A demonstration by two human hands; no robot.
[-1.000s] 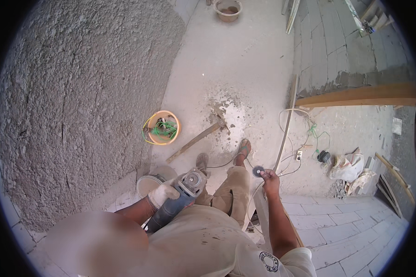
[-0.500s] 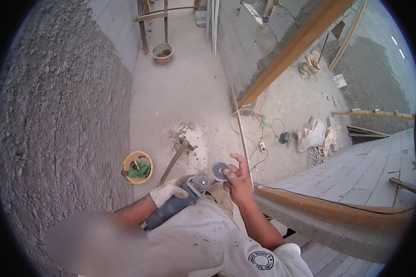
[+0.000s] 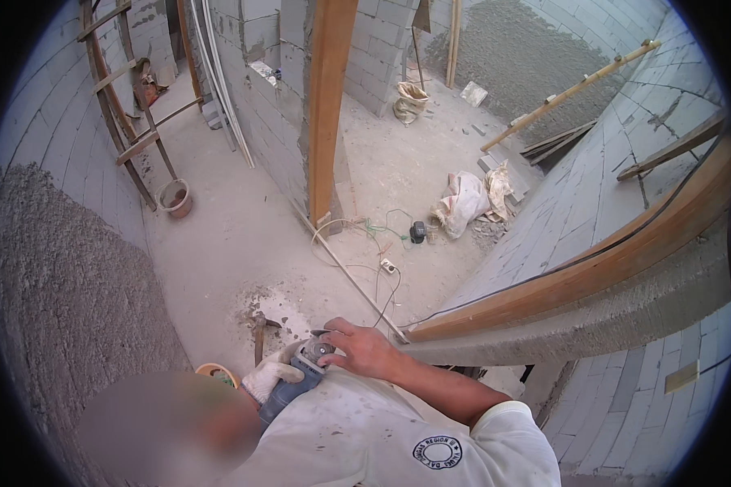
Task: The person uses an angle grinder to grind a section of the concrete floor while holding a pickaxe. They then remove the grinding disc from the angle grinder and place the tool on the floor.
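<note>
My left hand (image 3: 271, 375), in a pale knitted glove, is wrapped round the body of a blue-grey angle grinder (image 3: 286, 393) held against my front. Bare, my right hand (image 3: 361, 349) is bent over the grinder's metal head, with its fingers closed. A thin grey edge of a cutting disc (image 3: 320, 332) shows at those fingertips; my fingers hide most of the disc. I cannot tell whether it touches the spindle. Beyond the glove, a hammer (image 3: 259, 341) with a wooden handle lies on the floor.
An orange-rimmed tub (image 3: 216, 370) is partly hidden at left. Farther off stand a bucket (image 3: 175, 199) and wooden ladder-like frame (image 3: 115, 81). A power socket (image 3: 388, 266) with cables, white sacks (image 3: 463, 204) and a timber post (image 3: 330, 114) lie to the right.
My right hand has brought the disc down and left to the grinder's head, and its fingers have curled in. The view has swung to the right. My left hand keeps its grip.
</note>
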